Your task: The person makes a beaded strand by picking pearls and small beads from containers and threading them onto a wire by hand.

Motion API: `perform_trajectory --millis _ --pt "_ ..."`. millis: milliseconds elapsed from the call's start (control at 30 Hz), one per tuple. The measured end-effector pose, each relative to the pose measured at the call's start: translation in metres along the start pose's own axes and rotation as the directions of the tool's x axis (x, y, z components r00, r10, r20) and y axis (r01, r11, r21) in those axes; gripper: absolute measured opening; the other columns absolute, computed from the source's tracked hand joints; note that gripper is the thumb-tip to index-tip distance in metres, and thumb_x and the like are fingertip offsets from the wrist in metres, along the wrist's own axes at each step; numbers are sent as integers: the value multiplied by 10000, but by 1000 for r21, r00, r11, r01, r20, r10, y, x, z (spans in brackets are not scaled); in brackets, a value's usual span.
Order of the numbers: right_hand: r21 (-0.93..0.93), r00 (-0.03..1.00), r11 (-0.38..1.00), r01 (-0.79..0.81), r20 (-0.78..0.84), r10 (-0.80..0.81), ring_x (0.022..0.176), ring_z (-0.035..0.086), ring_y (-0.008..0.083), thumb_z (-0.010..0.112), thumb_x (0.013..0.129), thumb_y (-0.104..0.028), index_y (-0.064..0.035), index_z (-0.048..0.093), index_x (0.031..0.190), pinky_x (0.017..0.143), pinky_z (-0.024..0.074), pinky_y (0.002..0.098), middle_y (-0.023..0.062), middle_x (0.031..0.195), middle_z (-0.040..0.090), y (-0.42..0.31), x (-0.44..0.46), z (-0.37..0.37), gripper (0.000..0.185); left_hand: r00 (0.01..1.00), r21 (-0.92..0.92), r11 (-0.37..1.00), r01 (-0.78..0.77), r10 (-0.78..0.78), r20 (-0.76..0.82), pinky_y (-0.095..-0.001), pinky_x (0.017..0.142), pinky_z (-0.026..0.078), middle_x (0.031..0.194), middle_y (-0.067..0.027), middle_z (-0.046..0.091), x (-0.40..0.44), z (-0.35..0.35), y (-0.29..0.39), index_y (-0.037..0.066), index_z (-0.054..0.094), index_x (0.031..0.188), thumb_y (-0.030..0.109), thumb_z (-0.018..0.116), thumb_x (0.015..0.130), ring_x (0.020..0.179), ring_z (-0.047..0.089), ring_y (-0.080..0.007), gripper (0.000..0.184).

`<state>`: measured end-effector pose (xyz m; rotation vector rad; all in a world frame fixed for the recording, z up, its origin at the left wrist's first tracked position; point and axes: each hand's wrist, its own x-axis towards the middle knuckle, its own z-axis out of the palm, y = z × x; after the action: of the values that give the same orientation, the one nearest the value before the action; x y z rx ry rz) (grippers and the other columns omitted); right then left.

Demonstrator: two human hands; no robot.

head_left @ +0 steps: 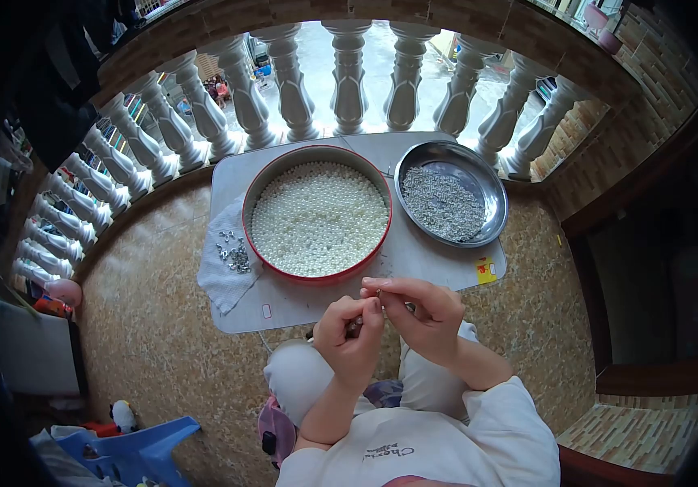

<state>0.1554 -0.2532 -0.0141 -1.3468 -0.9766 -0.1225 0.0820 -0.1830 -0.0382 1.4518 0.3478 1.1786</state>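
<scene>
Just in front of the low table [284, 312], my left hand [350, 337] and my right hand [426, 316] meet at the fingertips, both pinched on something too small to make out. Darker beads or bits show in my left palm. A red-rimmed round tin [316, 280] full of white pearl beads [320, 215] stands beyond my hands. To its right, a steel bowl [496, 195] holds small silvery pieces [444, 204]. Small metal parts [237, 258] lie on a white cloth [223, 288] left of the tin.
A yellow label [486, 270] is on the table's right corner. White balusters [349, 81] line the far side. A blue plastic stool [138, 450] lies at the lower left, and a grey box-like object [34, 349] stands at the left.
</scene>
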Motion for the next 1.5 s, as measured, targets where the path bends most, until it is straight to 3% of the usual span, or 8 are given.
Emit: perform_trajectory --millis 333,467,633,800,967,1067,1133,1500 --pt "-77 952 954 290 122 -280 775 654 191 594 764 59 -10 590 1042 566 501 217 135 1021 657 7 6 -3 287 999 52 998 -34 32 25 -183 439 269 600 13 496 0 -3 4 41 559 790 21 594 820 486 333 -52 50" --pt "65 978 983 171 112 -177 1033 589 286 619 749 21 -26 615 982 819 513 319 150 1101 621 -1 10 -3 238 956 -409 865 292 -281 89 -181 459 279 631 11 473 1 -1 5 45 532 837 106 539 900 509 341 -45 88" --pt "181 982 982 49 172 -81 1119 524 292 612 793 -31 -44 582 954 920 445 382 154 1125 604 11 10 -2 164 928 -495 787 369 -279 248 -184 465 287 651 14 443 2 -2 3 50 494 858 171 484 943 524 345 -40 149" --pt "73 977 989 126 166 -137 1061 542 293 611 794 -28 -55 588 918 934 424 380 124 1070 629 12 13 -10 129 854 -557 647 521 -397 337 -184 456 290 641 19 431 3 0 5 59 470 840 180 480 945 516 344 -37 161" --pt "51 965 990 129 223 -137 978 558 253 608 794 -30 -52 601 898 882 442 352 99 1019 639 24 33 -15 107 860 -425 749 507 -475 189 -172 405 203 581 56 353 7 22 18 84 460 853 200 462 950 466 249 -20 151" --pt "57 950 984 -170 275 148 846 571 210 624 750 -18 -67 633 855 744 444 320 56 912 654 54 65 -9 116 875 -446 761 472 -464 136 -172 396 200 578 52 361 7 19 14 83 456 864 181 461 944 460 250 -19 126" --pt "-484 869 847 221 492 55 773 558 199 615 769 -92 -92 638 819 718 404 323 35 798 652 100 82 -1 55 886 -463 768 442 -454 93 -172 386 196 575 47 368 7 18 11 82 452 875 162 461 938 453 250 -18 102" --pt "-598 526 696 398 770 361 654 571 175 609 790 -162 -103 643 798 759 399 306 -1 761 654 121 83 29 69 855 -396 758 518 -466 227 -169 387 215 592 28 421 -4 21 5 76 454 851 139 477 923 443 275 -25 99"
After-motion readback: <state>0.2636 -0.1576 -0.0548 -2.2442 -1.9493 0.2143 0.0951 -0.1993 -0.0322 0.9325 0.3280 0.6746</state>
